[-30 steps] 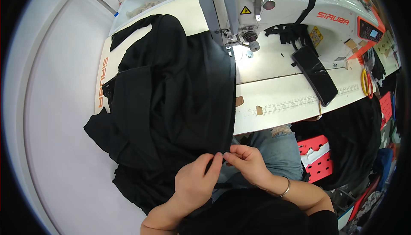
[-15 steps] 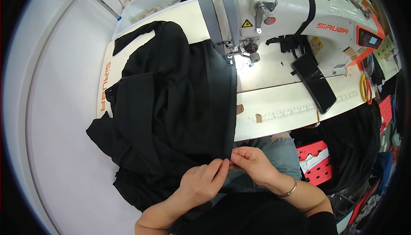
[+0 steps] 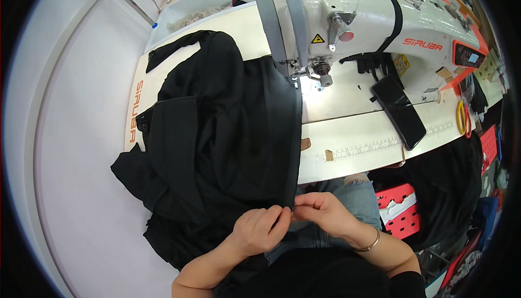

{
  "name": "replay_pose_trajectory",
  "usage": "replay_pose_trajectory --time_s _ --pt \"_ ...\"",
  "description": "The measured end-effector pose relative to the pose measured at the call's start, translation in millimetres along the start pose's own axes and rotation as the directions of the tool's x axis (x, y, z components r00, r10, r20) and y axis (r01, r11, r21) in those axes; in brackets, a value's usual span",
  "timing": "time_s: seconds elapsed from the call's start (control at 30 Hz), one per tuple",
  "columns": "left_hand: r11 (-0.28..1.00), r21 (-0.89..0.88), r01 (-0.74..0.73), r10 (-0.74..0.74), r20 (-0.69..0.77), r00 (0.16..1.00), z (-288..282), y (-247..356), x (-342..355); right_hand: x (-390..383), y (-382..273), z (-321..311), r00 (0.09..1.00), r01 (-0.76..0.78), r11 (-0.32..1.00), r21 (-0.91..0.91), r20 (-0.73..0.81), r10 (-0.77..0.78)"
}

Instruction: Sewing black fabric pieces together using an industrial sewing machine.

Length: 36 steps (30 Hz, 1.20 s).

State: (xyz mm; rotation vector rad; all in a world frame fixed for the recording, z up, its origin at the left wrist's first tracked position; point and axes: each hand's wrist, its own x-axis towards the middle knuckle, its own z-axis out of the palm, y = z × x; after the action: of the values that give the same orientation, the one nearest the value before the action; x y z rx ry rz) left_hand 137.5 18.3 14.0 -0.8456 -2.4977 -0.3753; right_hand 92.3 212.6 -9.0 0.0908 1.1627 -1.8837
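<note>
A black garment [image 3: 228, 130] lies spread over the left of the sewing table, its lower folds hanging past the near edge over my lap. Its straight right edge runs up under the needle area of a white sewing machine [image 3: 374, 16]. At the near end of that edge, my left hand [image 3: 263, 227] grips the cloth with thumb and fingers pressed together. Right beside it my right hand [image 3: 323, 211] pinches the same edge, fingertips almost touching the left ones. A bracelet is on my right wrist. The fingertips partly hide the pinched cloth.
A black phone [image 3: 400, 112] lies on the table [image 3: 358, 135] right of the needle, near a printed ruler scale. Yellow-and-red scissors [image 3: 463, 118] rest at the right edge. Below are a red perforated panel [image 3: 400, 225] and dark cloth [image 3: 445, 189]. A pale wall [image 3: 81, 135] stands at left.
The whole view has shifted slightly, with the machine and table a little lower in the picture. Both hands keep their pinch at the garment's edge; the right fingers have adjusted slightly.
</note>
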Motion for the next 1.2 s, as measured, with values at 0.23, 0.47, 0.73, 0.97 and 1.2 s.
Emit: replay_pose_trajectory --time_s 0.23,0.47,0.73,0.97,1.2 --pt "0.998 -0.054 0.01 -0.009 0.026 1.0 -6 2 10 5 -28 -5 0.456 0.408 -0.237 -0.882 0.422 -0.784" --pt "1.0 0.016 -0.004 0.003 0.067 0.998 -15 5 21 19 -41 -12 0.222 0.533 -0.582 -0.615 0.764 -0.605" --pt "1.0 0.023 0.005 -0.007 0.124 0.992 -12 16 28 10 -36 -17 0.249 0.502 -0.599 -0.624 0.768 -0.591" --pt "0.999 -0.036 0.001 0.005 0.158 0.987 3 19 34 3 -21 -29 0.362 0.491 -0.47 -0.734 0.662 -0.656" --pt "0.797 -0.559 0.229 -0.012 0.364 0.931 -14 -40 69 6 -19 -39 0.473 0.544 -0.283 -0.79 0.567 -0.674"
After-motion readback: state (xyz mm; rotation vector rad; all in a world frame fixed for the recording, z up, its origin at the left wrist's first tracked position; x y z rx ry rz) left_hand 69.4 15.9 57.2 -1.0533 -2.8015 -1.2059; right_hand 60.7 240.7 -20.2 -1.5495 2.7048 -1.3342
